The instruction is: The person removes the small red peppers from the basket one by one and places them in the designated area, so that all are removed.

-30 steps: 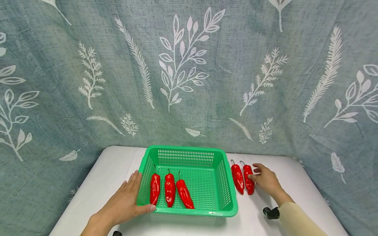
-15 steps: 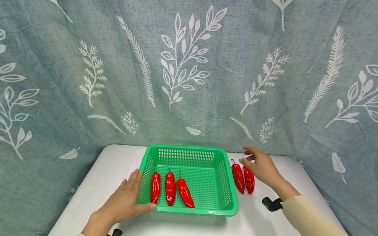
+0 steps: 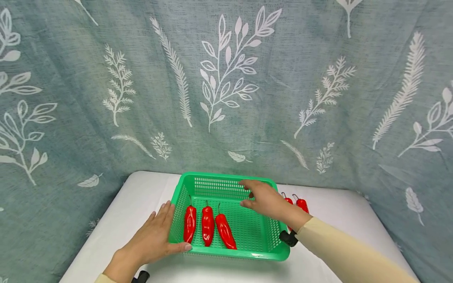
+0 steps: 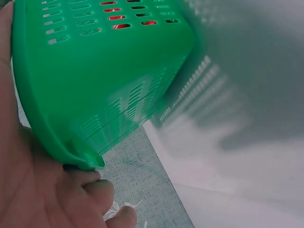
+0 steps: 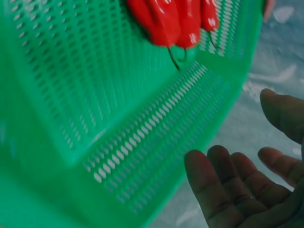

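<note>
In the head view, a green plastic basket [image 3: 230, 253] with slotted walls sits on the white table. Three long red chili peppers lie side by side in its left half: the left one [image 3: 190, 224], the middle one [image 3: 207, 226] and a slanted one [image 3: 225, 232]. My left hand [image 3: 150, 236] rests against the basket's left side, fingers straight, thumb on the front rim. Over the right half of the basket hovers my right hand [image 3: 267, 200], fingers spread and holding nothing; the right wrist view shows its bare fingertips [image 5: 194, 164]. Two more peppers [image 3: 302, 204] lie right of the basket, partly hidden by my right arm.
White cloth-like table surface [image 3: 339, 204] extends on both sides of the basket. A blue-green curtain [image 3: 226, 98] with white leaf prints stands behind and around it. A black wrist device [image 3: 288, 237] sits at my right wrist.
My right hand has lifted off the peppers on the right and moved left over the basket, with nothing in it. The left hand keeps its place. The head view has shifted slightly.
</note>
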